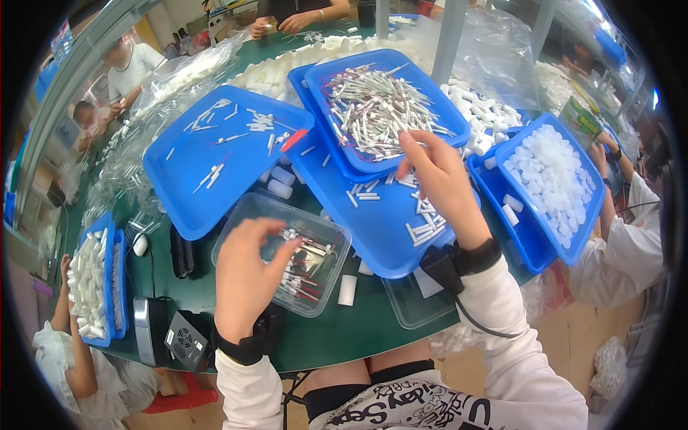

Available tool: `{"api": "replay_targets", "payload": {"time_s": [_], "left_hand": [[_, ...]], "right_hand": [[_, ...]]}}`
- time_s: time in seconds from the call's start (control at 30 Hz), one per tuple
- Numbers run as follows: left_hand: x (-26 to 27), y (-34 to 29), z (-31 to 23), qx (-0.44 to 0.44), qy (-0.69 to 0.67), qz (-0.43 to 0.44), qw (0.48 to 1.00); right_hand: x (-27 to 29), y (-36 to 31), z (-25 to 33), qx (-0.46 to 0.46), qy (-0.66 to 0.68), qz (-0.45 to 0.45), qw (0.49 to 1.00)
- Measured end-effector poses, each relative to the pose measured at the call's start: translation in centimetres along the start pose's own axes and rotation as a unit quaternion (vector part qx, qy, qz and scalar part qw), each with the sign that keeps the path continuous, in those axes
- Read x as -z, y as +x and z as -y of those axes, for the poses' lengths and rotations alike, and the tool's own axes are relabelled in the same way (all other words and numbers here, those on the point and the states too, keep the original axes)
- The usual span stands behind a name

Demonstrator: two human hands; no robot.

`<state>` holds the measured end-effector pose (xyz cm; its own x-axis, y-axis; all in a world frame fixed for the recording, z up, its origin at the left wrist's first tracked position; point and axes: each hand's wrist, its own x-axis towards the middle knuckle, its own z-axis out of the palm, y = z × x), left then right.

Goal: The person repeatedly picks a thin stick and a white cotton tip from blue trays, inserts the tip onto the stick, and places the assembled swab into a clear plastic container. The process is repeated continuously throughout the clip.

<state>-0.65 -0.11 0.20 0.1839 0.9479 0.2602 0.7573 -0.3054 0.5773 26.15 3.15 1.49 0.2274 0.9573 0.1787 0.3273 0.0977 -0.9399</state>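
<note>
Ref everything to the clear plastic box point(272, 209) on the green tabletop point(301, 347). Box carries a loose pile of thin white-and-dark-red pieces point(304, 269).

Left hand point(251, 272): over the box's left side, grip wide, thumb and fingers apart above the pieces. Can't tell if it touches any.

Right hand point(437, 172): beyond and right of the box, at the near edge of the heaped blue tray point(393, 57). Thumb and index sit by the thin white rods point(380, 107) in it. Can't tell if the grip is pinching one or just hanging loose.

Rest of layout: second blue tray point(251, 161), beyond and left of the box, few scattered short white pieces, mostly bare. Third blue tray point(387, 247), just right of the box and partly under the heaped one, short white tubes in it. White cylinder point(346, 290) just beside the box, right side. Well right: blue tray point(575, 251) of translucent white discs point(552, 179). Well left: stack of white cylinders point(89, 287) on a blue tray. Black case point(183, 251) is near, left of the box.
</note>
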Motion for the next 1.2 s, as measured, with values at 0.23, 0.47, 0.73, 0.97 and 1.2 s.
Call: {"api": "replay_targets", "payload": {"time_s": [0.23,0.47,0.73,0.97,1.2], "left_hand": [[-0.8,-0.6,0.9,-0.015,0.105,0.128,0.986],[-1.3,-0.2,1.5,-0.039,0.063,0.089,0.993],[-0.3,0.3,-1.0,-0.015,-0.262,-0.061,0.963],[-0.9,-0.6,-1.8,0.069,-0.664,0.044,0.743],[-1.0,-0.8,-1.5,0.079,-0.671,-0.042,0.736]], "right_hand": [[1.4,-0.4,-1.9,0.057,-0.329,0.025,0.942],[1.7,-0.4,-3.2,0.038,-0.447,0.155,0.88],[1.3,-1.4,-2.0,0.217,-0.326,0.033,0.919],[-1.0,-4.9,2.2,0.056,0.089,0.301,0.948],[-2.3,-5.7,1.7,0.034,0.225,0.342,0.912]]}}
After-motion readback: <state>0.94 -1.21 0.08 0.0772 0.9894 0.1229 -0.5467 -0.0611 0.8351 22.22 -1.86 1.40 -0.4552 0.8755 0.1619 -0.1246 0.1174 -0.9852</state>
